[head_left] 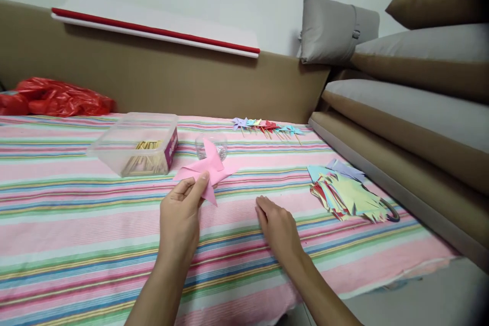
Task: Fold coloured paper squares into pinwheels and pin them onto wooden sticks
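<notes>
Head view, left hand [182, 211]: fingers are pinching pink pinwheel [214, 163] near its middle, probably holding folds shut.
Right hand [278, 224]: fingers are sitting close together; can't tell if holding anything.
Pinwheel: is hanging above striped cloth [95, 237], before round tub [223, 153].
Sticks [150, 157]: are sitting in clear box [114, 137], likely for tidiness.

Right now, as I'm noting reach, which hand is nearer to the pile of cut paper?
Right. The right hand is just left of the pile of cut paper, over the striped cloth; the left hand, holding the pink pinwheel, is farther left.
</notes>
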`<state>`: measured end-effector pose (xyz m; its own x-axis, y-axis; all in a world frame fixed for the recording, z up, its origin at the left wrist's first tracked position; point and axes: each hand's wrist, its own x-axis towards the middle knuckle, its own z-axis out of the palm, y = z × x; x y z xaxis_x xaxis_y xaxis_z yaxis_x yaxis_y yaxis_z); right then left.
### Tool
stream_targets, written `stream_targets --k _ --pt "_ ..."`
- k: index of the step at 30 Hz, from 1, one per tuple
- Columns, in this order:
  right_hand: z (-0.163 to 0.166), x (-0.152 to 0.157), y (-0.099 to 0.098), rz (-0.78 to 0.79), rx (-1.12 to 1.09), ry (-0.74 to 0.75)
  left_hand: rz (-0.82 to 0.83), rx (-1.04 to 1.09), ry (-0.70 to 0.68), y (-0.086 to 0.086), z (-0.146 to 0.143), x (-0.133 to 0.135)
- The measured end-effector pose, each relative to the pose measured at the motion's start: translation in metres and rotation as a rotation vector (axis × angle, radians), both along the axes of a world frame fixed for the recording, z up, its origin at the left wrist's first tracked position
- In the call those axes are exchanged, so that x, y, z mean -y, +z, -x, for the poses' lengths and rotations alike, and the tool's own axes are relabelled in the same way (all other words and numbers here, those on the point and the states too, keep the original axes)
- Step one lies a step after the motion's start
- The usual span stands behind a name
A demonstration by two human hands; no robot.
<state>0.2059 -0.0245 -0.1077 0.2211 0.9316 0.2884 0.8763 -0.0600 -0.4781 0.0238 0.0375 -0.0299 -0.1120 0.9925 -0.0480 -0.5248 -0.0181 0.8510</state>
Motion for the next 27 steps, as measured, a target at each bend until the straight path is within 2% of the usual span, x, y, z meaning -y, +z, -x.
stream_targets --k 6,9,14,19,22,27 --pt "0.008 -0.012 0.034 -0.156 -0.34 -0.139 -0.028 -0.108 0.044 0.0 -0.004 0.002" --pt "0.018 -0.019 0.047 -0.285 -0.611 -0.127 -0.022 -0.246 0.061 -0.007 0.0 0.003" --pt "0.027 -0.03 0.05 -0.404 -1.083 -0.109 -0.004 -0.566 0.081 -0.011 0.005 0.006" --pt "0.029 -0.029 0.065 -0.387 -1.367 -0.041 -0.006 -0.551 0.028 -0.016 -0.008 0.003" --pt "0.029 -0.026 0.074 -0.32 -1.336 0.073 0.017 -0.557 0.0 -0.02 -0.015 0.0" --pt "0.028 -0.022 0.069 -0.316 -0.891 0.186 0.03 -0.565 -0.028 -0.018 -0.015 0.002"
